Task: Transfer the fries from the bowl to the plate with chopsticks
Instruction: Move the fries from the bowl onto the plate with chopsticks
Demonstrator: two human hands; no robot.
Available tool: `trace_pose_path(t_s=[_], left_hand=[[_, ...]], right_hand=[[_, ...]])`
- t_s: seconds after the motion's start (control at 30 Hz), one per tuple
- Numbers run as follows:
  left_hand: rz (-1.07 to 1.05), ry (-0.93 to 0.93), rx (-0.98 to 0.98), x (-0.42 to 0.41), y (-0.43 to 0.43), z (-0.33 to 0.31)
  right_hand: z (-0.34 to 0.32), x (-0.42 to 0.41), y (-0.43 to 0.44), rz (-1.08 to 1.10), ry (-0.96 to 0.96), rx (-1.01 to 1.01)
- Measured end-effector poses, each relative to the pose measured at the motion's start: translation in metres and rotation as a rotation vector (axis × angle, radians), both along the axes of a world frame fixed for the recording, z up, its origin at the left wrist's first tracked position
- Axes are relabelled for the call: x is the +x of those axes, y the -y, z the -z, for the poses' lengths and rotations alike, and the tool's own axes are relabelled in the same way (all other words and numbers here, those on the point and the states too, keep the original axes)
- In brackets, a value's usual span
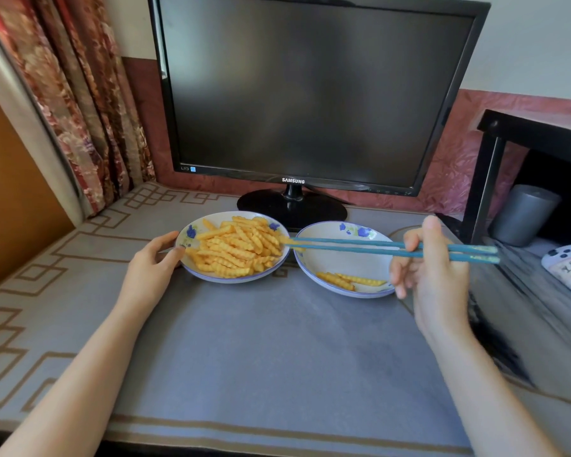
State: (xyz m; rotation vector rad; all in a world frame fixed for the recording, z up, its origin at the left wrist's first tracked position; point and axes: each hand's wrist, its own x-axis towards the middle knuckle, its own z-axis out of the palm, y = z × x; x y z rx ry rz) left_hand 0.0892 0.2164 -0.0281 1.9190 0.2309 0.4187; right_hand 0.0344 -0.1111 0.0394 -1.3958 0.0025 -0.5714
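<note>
two bare forearms reach in from the near edge over the grey cloth (261, 341) covering the tabletop. the right hand (432, 268) is closed around a pair of blue chopsticks (376, 249), which lie almost level and point left across the plate (314, 258). their tips are pinched on one fry (289, 241) right at the gap where bowl and plate nearly touch. the plate (white, with blue flowers on its rim) holds a few fries (350, 280) near its front edge. the left hand (152, 262) grips the left rim of the bowl (192, 232), thumb on the rim and fingers curled beneath it. the bowl is heaped with crinkle-cut fries (234, 250). just behind both dishes stands a dark samsung monitor (310, 94) on its round black base. a floral curtain (80, 94) hangs at the far left, and a grey cylinder (524, 214) sits on a dark shelf at the right.
</note>
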Motion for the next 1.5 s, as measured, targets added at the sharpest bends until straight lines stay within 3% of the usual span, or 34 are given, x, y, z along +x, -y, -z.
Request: trace_pose_path(t_s=[0.63,1.5], left_hand=[[-0.001,-0.009,0.0,0.0,0.0,0.0],[-0.01,-0.031,0.003,-0.001,-0.001,-0.001]], right_hand=[[0.02,-0.007,-0.057,-0.35,-0.003,-0.178],[0.019,-0.007,-0.049,-0.311,-0.008,-0.153]])
